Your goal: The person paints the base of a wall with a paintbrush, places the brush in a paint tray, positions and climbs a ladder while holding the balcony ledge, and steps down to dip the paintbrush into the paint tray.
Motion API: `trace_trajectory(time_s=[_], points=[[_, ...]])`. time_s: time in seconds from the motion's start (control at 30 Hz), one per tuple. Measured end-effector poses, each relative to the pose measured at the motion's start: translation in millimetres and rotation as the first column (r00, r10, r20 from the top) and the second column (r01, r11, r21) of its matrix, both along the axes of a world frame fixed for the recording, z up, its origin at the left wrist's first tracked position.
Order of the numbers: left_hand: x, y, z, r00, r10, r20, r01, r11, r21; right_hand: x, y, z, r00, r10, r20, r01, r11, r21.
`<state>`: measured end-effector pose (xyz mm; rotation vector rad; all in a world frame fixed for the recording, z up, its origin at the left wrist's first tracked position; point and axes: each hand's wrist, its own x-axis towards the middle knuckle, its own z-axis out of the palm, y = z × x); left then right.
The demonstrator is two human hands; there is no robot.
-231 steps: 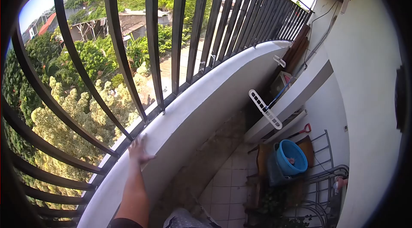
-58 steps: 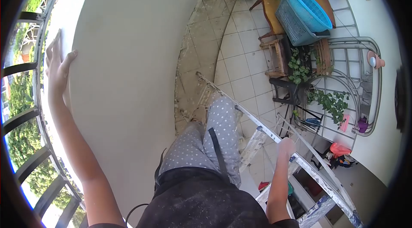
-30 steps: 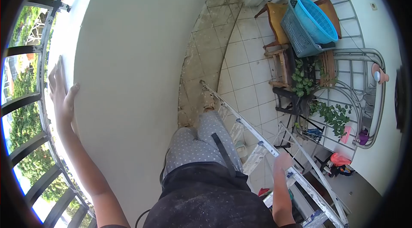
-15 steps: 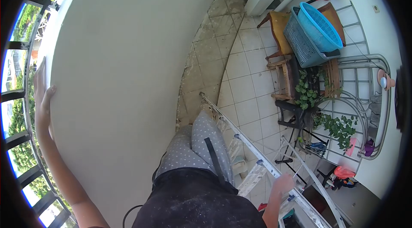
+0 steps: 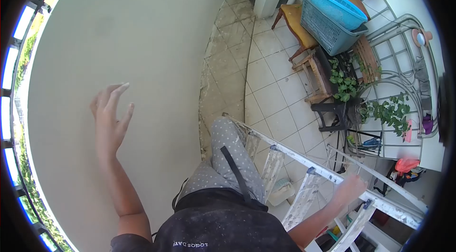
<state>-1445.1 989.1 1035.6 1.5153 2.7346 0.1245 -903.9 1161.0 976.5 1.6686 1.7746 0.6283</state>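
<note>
My left hand (image 5: 111, 116) is raised in front of the pale grey wall (image 5: 156, 62), fingers apart and slightly curled, with nothing in it. Whether its fingertips touch the wall, I cannot tell. On my right, a paint-splashed metal ladder (image 5: 294, 159) slants across the view. My right hand (image 5: 350, 190) is closed at its side rail, between two of the steps, and appears to grip it; the fingers' undersides are hidden. My legs are beside the ladder, close to the wall.
Tiled floor (image 5: 270, 88) lies below. To the right are a yellow-seated chair (image 5: 297, 26), a grey basket (image 5: 327, 24) with a blue basket (image 5: 339, 7), a potted plant (image 5: 389, 112) and a metal rack. A barred railing (image 5: 14, 90) runs along the left; a white container (image 5: 280, 192) is under the ladder.
My left hand has come off the wall's left edge by the railing and moved right, in front of the wall face. The view has shifted; my right hand stays at the same part of the ladder.
</note>
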Motion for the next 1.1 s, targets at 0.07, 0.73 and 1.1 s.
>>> trace_trajectory(time_s=[0.07,0.73,1.1], points=[[-10.2,-25.8,-23.9,0.994,0.01,0.107,-0.008,1.0,-0.014,-4.3,-0.2,-0.1,0.999,0.021,-0.041,-0.019,0.999,0.033],[-12.5,127.0,-311.9,0.637,-0.158,0.754,0.479,0.848,-0.227,-19.9,-17.8,-54.0,0.691,-0.095,-0.717,0.583,0.659,0.475],[42.2,369.1,-392.4,0.232,-0.402,0.886,0.839,0.544,0.027,-57.4,7.5,-56.2,0.72,-0.637,0.276,0.513,0.756,0.406]])
